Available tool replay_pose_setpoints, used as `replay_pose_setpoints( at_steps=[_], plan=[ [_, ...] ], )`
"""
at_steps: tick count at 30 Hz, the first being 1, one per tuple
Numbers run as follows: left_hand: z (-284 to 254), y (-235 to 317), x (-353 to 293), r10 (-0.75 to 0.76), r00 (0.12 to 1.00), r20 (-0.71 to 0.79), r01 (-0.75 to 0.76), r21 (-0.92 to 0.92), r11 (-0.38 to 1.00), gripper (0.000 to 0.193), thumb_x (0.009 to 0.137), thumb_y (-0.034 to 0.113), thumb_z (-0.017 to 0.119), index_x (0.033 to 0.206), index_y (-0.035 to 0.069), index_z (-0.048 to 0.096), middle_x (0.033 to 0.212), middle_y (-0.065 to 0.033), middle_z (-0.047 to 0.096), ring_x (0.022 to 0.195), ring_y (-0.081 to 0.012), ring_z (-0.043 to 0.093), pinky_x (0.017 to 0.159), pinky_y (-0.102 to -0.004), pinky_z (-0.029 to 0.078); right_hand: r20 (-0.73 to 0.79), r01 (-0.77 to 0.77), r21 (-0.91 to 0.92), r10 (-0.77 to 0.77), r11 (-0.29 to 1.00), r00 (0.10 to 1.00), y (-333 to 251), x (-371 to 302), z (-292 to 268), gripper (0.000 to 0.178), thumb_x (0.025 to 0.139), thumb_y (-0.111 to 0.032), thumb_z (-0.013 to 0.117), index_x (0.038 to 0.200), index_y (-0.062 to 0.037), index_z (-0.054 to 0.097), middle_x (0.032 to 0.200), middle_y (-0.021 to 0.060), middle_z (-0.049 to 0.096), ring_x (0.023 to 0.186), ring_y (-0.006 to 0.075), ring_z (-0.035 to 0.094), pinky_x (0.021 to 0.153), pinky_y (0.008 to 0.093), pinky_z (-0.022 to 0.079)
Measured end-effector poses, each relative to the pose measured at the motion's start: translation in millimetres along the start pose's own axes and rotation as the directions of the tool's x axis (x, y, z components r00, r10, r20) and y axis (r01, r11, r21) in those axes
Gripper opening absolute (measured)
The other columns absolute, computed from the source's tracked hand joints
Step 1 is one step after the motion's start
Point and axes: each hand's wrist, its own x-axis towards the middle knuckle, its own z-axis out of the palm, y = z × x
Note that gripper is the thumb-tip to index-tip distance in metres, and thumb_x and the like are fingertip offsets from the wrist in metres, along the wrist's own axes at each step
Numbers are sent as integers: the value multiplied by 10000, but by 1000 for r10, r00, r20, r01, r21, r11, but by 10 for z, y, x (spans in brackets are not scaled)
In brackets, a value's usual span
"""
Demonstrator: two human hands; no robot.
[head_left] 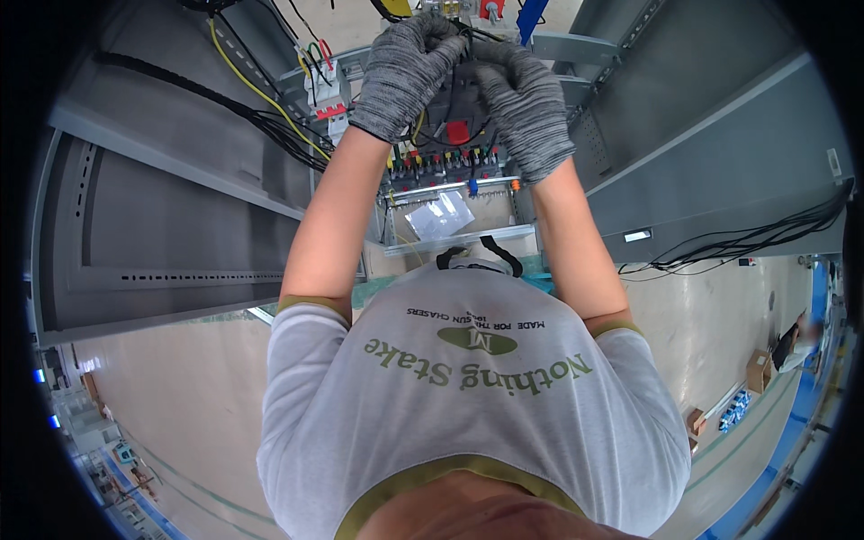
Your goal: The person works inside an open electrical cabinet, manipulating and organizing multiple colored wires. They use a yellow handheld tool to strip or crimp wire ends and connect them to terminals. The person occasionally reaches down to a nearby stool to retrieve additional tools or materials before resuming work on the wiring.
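Both of my hands wear grey knitted gloves and meet at the far middle, inside an open grey cabinet. My left hand (405,76) is closed, its fingertips pinched at a thin black wire (481,34). My right hand (526,108) closes on the same wire from the other side, fingers bent. The exact grip is partly hidden by the gloves. Below the hands lie a red block (458,133) and a row of terminals (441,166) with coloured caps. Beside my left hand sits a white circuit breaker (326,92) with wires at its top.
Grey cabinet doors (180,229) stand on both sides. A black cable bundle (193,85) and a yellow-green wire (243,79) run along the left; loose black wires (711,247) hang at the right. A clear plastic sheet (439,216) lies inside the cabinet. Cardboard boxes (759,371) stand far right.
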Motion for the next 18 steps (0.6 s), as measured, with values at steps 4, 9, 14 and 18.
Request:
replay_pose_setpoints(
  at_steps=[4, 9, 14, 18],
  plan=[
    [-28, -64, -46, 13, 1000, -3, -14, -76, 997, 239, 848, 181, 681, 1012, 8, 667, 854, -66, 686, 792, -128, 632, 742, -277, 503, 7, 190, -177, -192, 966, 981, -106, 76, 30, 224, 860, -61, 618, 1075, -30, 669, 940, 92, 705, 835, 185, 669, 768, 300, 525],
    [-122, -11, -77, -13, 998, 61, 26, -218, 976, 237, 845, 177, 684, 1004, 2, 668, 869, -56, 685, 807, -126, 629, 758, -269, 503, 20, 437, -546, -510, 715, 860, -241, 216, -20, 166, 816, -103, 633, 975, -74, 675, 924, 128, 655, 896, 313, 616, 828, 390, 492],
    [-154, -7, -125, -44, 996, 75, 60, -214, 975, 249, 839, 187, 692, 1004, 2, 664, 868, -68, 684, 809, -124, 627, 758, -267, 500, 92, 217, -319, -197, 923, 976, -217, 360, -69, 204, 851, -114, 634, 1042, -50, 664, 852, 101, 676, 774, 200, 645, 720, 315, 515],
    [-166, -69, -133, -21, 996, 85, 31, -120, 992, 249, 840, 189, 692, 1007, 7, 661, 867, -80, 684, 806, -128, 626, 759, -272, 499, 323, -51, -208, 118, 977, 939, -242, 465, -130, 225, 883, -113, 597, 1088, -43, 657, 835, 88, 683, 743, 141, 638, 706, 280, 515]
  ],
)
